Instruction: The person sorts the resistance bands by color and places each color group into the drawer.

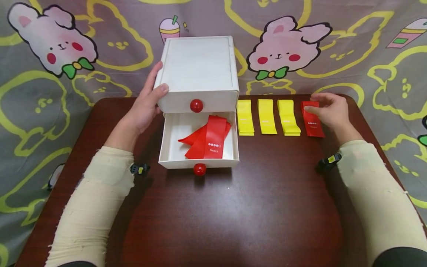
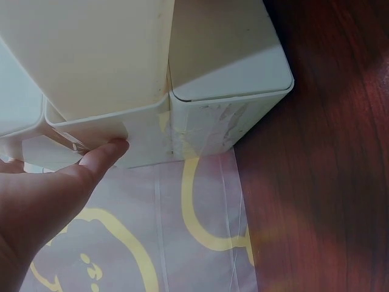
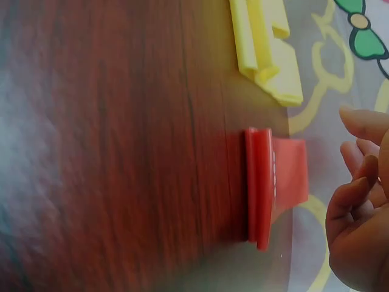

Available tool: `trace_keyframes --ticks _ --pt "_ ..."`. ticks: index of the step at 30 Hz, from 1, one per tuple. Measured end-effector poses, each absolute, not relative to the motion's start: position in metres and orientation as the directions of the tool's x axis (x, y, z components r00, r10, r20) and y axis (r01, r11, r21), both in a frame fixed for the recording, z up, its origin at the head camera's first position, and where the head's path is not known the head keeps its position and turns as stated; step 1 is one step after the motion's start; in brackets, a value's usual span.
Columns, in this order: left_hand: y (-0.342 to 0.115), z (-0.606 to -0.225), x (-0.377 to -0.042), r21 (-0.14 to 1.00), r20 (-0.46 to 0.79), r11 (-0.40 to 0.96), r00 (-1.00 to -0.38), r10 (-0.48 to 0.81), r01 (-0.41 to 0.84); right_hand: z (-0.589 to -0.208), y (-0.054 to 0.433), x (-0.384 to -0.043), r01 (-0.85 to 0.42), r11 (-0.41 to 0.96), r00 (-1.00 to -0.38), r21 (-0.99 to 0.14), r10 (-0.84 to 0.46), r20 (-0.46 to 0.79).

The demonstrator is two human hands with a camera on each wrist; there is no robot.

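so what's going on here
A person has their left hand against the side of a white drawer unit, while their right hand reaches for a folded red band on the table. In the right wrist view its fingers look apart from that band. The lower drawer is pulled out with red bands inside, the top one marked Heavy. Three folded yellow bands lie between the unit and the folded red band.

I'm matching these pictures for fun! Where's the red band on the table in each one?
Head: the red band is right of the yellow bands, by the right hand.
Left wrist: not in it.
Right wrist: right of centre, below a yellow band.
Shared landmark: the dark table.
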State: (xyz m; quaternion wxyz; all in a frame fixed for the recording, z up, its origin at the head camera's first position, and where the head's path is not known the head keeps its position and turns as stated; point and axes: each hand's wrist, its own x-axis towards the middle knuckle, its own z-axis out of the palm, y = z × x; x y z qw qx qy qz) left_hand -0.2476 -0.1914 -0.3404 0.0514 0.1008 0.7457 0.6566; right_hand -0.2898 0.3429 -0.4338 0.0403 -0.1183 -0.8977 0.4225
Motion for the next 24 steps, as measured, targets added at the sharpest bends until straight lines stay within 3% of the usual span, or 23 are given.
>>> trace_keyframes --ticks 10,24 --pt "-0.192 -0.341 -0.248 0.984 0.05 0.156 -0.975 0.218 0.085 -0.439 0.353 -0.3 0.236 0.67 -0.971 -0.704 0.196 -0.139" --pt "-0.193 -0.342 -0.248 0.984 0.066 0.145 -0.973 0.223 0.1 -0.455 0.366 -0.31 0.262 0.694 -0.965 -0.67 0.209 -0.161"
